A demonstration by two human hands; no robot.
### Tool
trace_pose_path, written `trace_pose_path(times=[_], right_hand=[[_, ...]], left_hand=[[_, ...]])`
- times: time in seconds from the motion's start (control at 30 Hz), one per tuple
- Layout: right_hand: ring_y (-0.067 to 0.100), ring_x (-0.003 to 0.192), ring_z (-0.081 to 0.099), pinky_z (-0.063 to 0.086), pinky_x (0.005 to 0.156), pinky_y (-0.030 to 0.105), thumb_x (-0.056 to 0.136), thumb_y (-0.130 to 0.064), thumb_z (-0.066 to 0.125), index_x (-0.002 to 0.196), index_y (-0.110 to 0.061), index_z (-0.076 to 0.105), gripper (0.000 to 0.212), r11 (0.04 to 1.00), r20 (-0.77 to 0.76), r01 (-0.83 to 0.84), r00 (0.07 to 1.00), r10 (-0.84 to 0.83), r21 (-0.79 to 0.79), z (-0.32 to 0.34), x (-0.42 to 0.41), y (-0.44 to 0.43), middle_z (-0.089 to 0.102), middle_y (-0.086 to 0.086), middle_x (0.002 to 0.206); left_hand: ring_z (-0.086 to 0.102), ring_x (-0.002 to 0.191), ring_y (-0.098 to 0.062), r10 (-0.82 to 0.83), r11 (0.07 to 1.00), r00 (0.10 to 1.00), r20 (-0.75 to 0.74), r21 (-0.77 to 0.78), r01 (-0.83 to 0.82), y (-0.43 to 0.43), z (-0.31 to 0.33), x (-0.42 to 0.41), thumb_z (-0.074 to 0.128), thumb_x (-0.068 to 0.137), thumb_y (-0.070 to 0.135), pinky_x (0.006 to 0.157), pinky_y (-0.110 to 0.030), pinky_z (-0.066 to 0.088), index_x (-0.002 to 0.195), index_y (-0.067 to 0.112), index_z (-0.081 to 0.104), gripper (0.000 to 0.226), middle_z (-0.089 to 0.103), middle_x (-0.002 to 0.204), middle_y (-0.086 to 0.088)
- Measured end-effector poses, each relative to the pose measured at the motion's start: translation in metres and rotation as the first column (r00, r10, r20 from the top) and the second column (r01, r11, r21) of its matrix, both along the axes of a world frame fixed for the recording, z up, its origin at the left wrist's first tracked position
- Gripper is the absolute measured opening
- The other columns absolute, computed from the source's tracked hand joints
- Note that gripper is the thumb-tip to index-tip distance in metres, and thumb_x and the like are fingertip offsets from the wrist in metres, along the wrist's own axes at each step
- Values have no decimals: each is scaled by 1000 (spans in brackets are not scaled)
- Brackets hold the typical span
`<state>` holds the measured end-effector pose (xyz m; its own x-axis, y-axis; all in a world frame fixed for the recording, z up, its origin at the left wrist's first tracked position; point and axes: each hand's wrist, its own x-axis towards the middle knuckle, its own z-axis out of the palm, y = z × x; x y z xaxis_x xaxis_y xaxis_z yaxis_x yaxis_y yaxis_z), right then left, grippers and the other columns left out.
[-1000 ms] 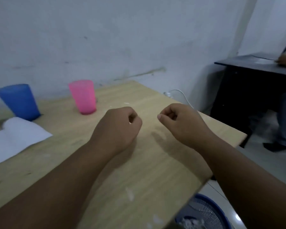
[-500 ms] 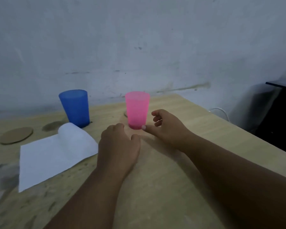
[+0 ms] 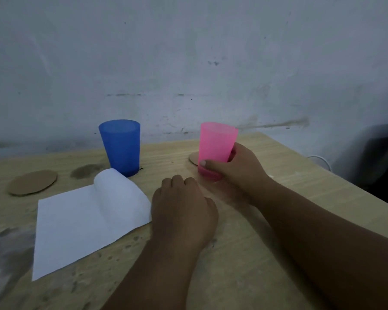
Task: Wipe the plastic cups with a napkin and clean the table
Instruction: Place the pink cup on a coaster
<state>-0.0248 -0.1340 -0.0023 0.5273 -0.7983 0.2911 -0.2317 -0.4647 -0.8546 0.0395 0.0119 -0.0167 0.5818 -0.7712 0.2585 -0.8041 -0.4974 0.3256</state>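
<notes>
Pink cup (image 3: 216,145), right hand (image 3: 240,168) gripping

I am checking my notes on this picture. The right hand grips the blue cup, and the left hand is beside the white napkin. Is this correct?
Not quite. In the head view the right hand grips the pink cup, not the blue one; the blue cup stands untouched. The left hand is indeed beside the white napkin.
</notes>
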Motion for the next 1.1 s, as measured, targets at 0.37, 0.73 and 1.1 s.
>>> trace_pose_path(times=[0.37,0.73,1.1], right_hand=[[21,104,63,57,89,42,66,-39,86,126,-10,53,75,992,79,123,989,-123,9,8,32,-41,64,2,117],[0,87,58,44,56,9,65,-42,86,117,-23,51,66,994,93,107,990,-103,-38,-14,48,-45,58,-18,99],[12,97,61,46,68,20,60,-43,88,138,-16,38,96,991,-22,93,995,-96,-91,-17,48,-42,57,-15,98]], left_hand=[[40,108,-16,13,1000,1000,-27,5,-13,-6,-4,4,37,92,43,92,-34,38,112,21,51,33,49,118,2],[11,150,-24,11,994,996,-89,108,-1,-9,-7,8,30,96,48,120,-42,14,153,19,29,63,18,166,-3],[-2,154,-27,-7,980,999,-50,200,17,-8,-10,8,19,100,50,123,-45,2,160,17,7,69,-2,169,-7]])
